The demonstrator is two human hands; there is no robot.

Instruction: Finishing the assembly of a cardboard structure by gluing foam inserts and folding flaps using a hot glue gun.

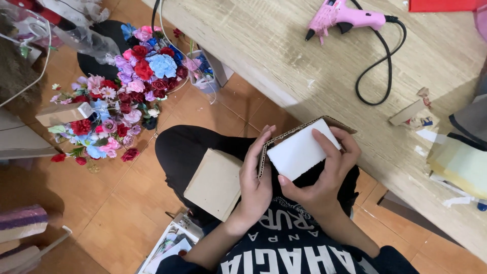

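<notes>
Both my hands hold a small corrugated cardboard box (pixel 329 122) with a white foam block (pixel 299 152) set inside it, above my lap. My left hand (pixel 256 177) grips the box's left edge, fingers wrapped along the cardboard wall. Over the foam's right side lies my right hand (pixel 327 170), with its thumb below the block and fingers on top. A flat tan cardboard piece (pixel 215 183) rests on my black-trousered thigh (pixel 180 147), just left of my left hand.
A pink glue gun (pixel 342 16) with a black cord (pixel 378 71) lies on the wooden table (pixel 284 45). Cardboard scraps (pixel 408 112) and yellow foam (pixel 459 165) sit at the table's right. Bunches of artificial flowers (pixel 127 86) lie on the tiled floor.
</notes>
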